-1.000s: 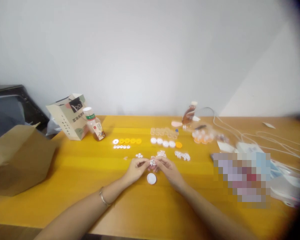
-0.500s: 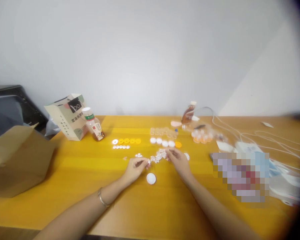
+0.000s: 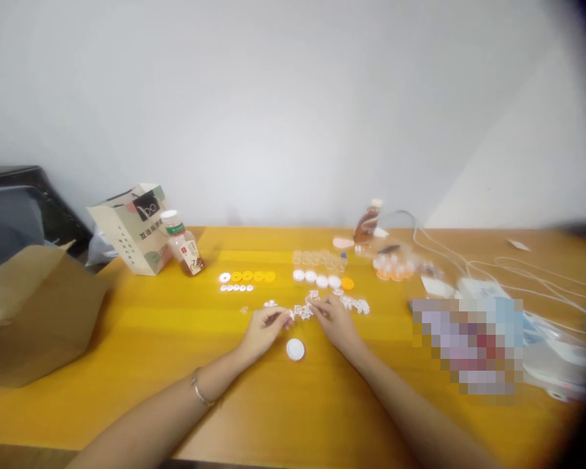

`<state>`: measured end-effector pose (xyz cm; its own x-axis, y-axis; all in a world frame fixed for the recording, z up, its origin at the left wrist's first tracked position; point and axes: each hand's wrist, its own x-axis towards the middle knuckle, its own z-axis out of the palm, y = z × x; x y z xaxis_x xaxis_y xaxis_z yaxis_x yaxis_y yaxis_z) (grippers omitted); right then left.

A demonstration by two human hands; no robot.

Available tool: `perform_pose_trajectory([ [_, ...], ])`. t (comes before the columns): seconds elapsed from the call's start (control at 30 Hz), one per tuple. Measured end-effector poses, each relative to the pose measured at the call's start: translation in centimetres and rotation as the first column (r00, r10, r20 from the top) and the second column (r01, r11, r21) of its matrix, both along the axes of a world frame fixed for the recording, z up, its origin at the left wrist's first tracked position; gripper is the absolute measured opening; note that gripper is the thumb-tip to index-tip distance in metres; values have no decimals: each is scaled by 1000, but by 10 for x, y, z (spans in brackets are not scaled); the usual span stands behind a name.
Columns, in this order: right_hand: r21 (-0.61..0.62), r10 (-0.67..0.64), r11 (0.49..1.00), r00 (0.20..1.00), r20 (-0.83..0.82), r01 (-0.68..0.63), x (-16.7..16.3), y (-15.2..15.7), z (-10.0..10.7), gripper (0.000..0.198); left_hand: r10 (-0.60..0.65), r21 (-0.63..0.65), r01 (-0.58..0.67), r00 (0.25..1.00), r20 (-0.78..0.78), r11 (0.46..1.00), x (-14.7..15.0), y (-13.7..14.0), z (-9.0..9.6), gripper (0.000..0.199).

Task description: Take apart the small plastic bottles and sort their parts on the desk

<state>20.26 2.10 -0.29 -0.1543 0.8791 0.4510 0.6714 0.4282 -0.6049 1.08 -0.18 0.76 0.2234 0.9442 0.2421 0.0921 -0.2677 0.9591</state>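
Note:
My left hand [image 3: 266, 329] has its thumb and fingertips pinched on a small white piece [image 3: 291, 315]; the piece is too small to name. My right hand [image 3: 336, 319] reaches into a loose group of small white openwork pieces [image 3: 301, 311], its fingers drawn together at the tips; what they grip, if anything, I cannot make out. More white pieces [image 3: 359, 305] lie beyond its right side. A round white lid [image 3: 295, 350] rests on the table between my wrists. Several small white bits [image 3: 270, 303] lie just past my left hand.
Farther back are rows of yellow discs [image 3: 247, 276], small white rings [image 3: 237, 288], white discs [image 3: 322, 281] and clear little cups [image 3: 317, 258]. A bottle [image 3: 183, 244] and paper bag [image 3: 137, 228] stand left, near a cardboard box [image 3: 39, 312]. Cables [image 3: 439, 244] run at right.
My right hand has moved left across the white pieces, uncovering more of them on its right. My left hand keeps its pinch in nearly the same spot.

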Motion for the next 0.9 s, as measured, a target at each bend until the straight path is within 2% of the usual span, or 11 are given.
perform_pose_trajectory([
  [0.17, 48, -13, 999, 998, 55, 10, 7, 4, 5, 26, -5, 5, 5, 1000, 9, 1000, 0, 0, -1, 30],
  [0.27, 134, -134, 983, 989, 59, 125, 30, 12, 16, 28, -6, 0, 6, 1000, 15, 1000, 0, 0, -2, 29],
  [0.37, 139, -222, 969, 964, 144, 202, 54, 21, 23, 32, -15, -4, 15, 1000, 7, 1000, 0, 0, -3, 30],
  [0.47, 100, -194, 980, 938, 287, 172, 62, 25, 24, 34, -23, -8, 23, 1000, -2, 1000, 1, -1, -3, 31],
  [0.6, 46, -127, 992, 918, 375, 119, 51, 20, 24, 34, -24, -8, 24, 1000, -5, 1000, 1, -2, -3, 31],
  [0.73, -65, -19, 997, 942, 336, 43, 39, 12, 25, 39, -22, -12, 22, 1000, -8, 1000, 1, -2, -3, 31],
  [0.9, -101, -36, 994, 994, 105, 46, 33, 5, 31, 33, -12, -11, 12, 1000, -22, 1000, 2, -3, -1, 32],
])
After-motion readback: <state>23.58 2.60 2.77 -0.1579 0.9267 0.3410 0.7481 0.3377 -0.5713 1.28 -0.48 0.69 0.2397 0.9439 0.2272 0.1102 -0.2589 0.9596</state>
